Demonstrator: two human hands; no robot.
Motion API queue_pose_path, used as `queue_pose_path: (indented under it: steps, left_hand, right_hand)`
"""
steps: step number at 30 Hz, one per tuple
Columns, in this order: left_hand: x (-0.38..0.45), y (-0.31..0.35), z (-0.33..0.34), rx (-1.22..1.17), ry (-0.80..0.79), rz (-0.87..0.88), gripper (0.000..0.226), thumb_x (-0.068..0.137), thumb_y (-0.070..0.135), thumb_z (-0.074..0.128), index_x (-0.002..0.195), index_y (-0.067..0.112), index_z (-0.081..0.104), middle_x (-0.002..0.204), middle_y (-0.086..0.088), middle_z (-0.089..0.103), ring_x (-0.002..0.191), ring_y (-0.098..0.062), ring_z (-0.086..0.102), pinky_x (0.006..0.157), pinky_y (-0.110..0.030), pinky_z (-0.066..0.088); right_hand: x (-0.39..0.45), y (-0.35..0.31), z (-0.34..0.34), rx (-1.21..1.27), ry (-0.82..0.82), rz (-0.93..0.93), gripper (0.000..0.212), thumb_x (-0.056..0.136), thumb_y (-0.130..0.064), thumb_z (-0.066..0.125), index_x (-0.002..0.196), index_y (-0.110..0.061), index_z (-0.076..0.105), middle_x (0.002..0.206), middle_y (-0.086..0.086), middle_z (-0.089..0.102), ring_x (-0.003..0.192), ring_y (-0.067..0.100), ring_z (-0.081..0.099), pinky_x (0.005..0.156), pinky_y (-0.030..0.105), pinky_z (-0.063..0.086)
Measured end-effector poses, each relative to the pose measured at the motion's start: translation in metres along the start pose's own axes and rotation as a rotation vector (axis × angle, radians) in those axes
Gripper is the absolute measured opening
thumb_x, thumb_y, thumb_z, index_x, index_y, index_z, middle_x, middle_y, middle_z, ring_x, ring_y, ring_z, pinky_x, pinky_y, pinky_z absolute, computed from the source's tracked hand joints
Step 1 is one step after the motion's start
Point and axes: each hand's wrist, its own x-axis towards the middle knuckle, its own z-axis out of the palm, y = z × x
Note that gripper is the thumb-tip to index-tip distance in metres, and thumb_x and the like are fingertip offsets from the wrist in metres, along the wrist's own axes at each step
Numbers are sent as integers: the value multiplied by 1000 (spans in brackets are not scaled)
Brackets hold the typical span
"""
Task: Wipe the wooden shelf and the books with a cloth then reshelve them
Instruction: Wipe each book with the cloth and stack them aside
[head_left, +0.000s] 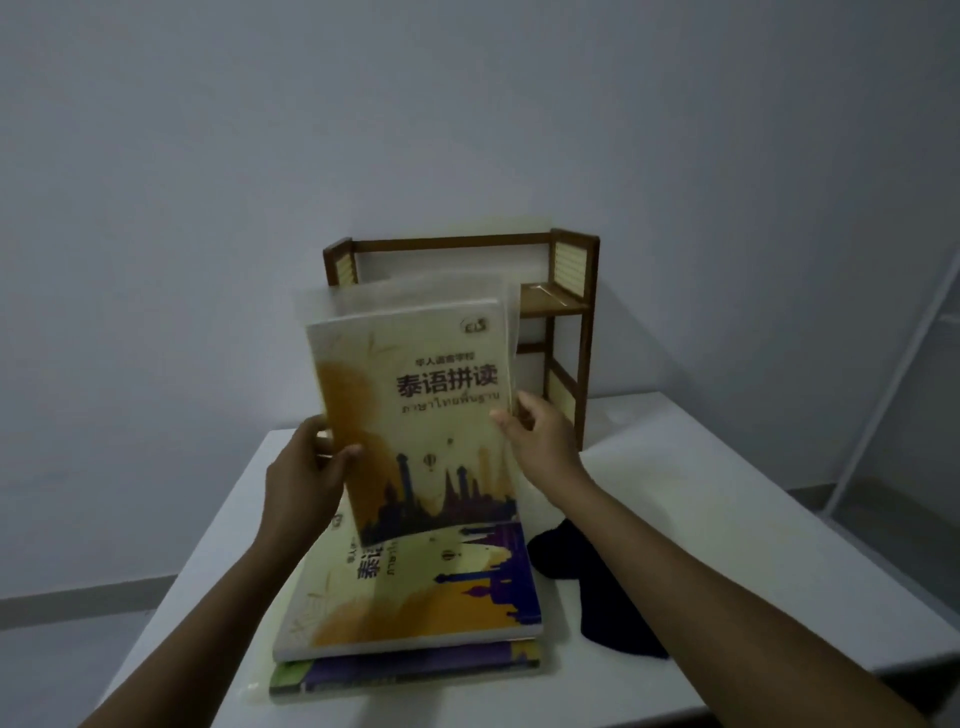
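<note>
While upright, the book (415, 410) sits between both hands' grip.

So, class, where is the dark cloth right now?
In the head view, the dark cloth lies on the white table, right of the stacked books, under the right forearm.
</note>
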Motion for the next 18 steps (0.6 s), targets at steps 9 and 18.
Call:
queue_pose_path:
  steps: [9,18]
  left_hand:
    - [14,102,147,-85,-563,-154,21,85,28,70,92,11,61,85,-4,70,71,-13,69,63,-27,57]
    - [1,89,275,155,-724,-96,39,75,45,77,69,9,62,64,0,62,60,-15,60,55,-24,44]
  right_hand:
    - [29,59,-157,-280,181,282,22,96,-23,54,111,-16,68,102,4,70,90,27,65,86,42,55]
    - [18,146,-212,-511,119,539,26,96,-15,51,112,-2,65,107,15,68,96,31,64,81,35,51]
